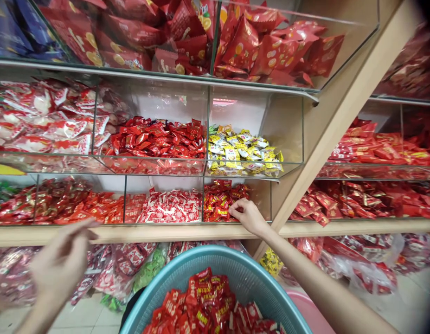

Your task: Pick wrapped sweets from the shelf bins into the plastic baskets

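Observation:
My right hand (248, 216) reaches to the lower shelf bin of red and yellow wrapped candies (220, 202). Its thumb and fingers curl together at the bin's right side; whether a candy is between the tips I cannot make out. My left hand (63, 260), smeared somewhat by motion, hangs before the shelf edge on the left, fingers stretched forward and thumb apart, with nothing seen in it. Between my arms stands a blue-green plastic basket (159, 278) with a heap of red wrapped candies (204, 301) inside.
Clear-walled bins hold small red candies (159, 139), yellow and white candies (239, 148) and red-white candies (171, 206). Larger red packets (266, 46) fill the upper shelf. A slanted wooden post (340, 120) divides the racks. Bagged candies (361, 269) lie below; a pink tub (308, 308) sits behind the basket.

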`<state>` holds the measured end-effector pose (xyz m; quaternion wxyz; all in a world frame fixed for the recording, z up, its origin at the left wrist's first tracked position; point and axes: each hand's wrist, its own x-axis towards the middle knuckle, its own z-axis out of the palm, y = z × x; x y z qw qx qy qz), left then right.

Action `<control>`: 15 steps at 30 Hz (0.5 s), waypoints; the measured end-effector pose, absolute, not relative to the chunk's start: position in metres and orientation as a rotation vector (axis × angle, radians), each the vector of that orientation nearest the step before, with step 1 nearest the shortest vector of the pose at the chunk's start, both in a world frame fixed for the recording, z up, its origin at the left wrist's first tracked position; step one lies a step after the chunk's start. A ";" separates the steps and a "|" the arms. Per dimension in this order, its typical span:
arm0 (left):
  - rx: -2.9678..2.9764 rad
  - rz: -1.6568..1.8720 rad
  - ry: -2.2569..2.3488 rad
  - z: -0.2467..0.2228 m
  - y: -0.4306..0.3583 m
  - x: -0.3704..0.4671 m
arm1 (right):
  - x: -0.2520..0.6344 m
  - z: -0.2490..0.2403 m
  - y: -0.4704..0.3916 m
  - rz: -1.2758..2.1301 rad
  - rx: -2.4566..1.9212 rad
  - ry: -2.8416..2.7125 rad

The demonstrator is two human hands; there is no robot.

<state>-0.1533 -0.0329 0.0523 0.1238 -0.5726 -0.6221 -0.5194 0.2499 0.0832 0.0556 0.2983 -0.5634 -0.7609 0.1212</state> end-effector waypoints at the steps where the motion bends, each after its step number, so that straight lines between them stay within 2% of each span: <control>1: -1.857 -1.508 -1.730 0.045 -0.035 -0.134 | 0.250 0.058 0.079 0.339 -1.454 -2.026; 4: -2.429 -1.428 -1.475 0.026 -0.036 -0.079 | 0.252 0.069 0.060 0.322 -1.273 -2.015; 8: -2.711 -1.187 -1.490 0.014 -0.029 -0.037 | 0.260 0.075 0.021 0.319 -1.158 -1.902; 15: -2.903 -0.783 -1.837 0.012 -0.005 -0.010 | 0.257 0.028 -0.023 1.151 -1.174 -1.671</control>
